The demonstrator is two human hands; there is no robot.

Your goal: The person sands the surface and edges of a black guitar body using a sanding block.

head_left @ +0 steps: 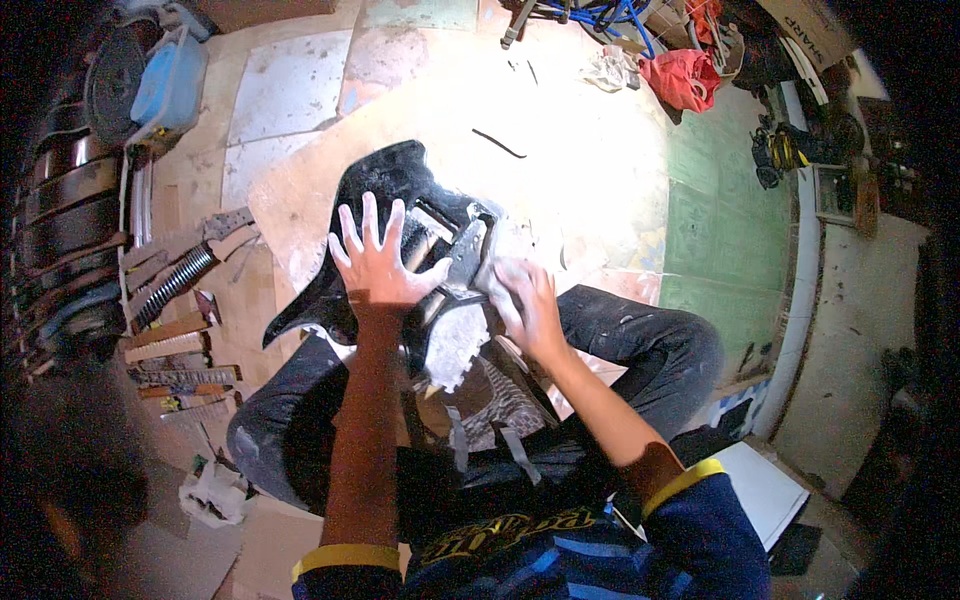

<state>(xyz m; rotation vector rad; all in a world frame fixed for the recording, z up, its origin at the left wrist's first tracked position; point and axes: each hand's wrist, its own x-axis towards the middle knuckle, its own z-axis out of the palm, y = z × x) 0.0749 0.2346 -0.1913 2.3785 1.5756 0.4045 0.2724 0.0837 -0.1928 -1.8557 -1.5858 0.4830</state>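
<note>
A glossy black electric guitar body [385, 175] lies across my lap, with cut-out cavities and a grey, dusty recess [467, 250] near its right side. My left hand [382, 262] rests flat on it, fingers spread and tips whitened with dust. At the right edge of the body is my right hand [522, 300], its fingers bent and pressed together against that edge. They are slightly blurred, and whatever they hold is hidden. Just below the recess shows a whitish piece [458, 345] with a ragged edge.
Tools lie on the left floor, among them a coiled spring-like part [178, 285] and a wooden-handled brush [168, 345]. A blue container [168, 85] stands far left. A red bag [682, 80] and blue cable [632, 22] are far right. A dark strip [498, 143] lies ahead.
</note>
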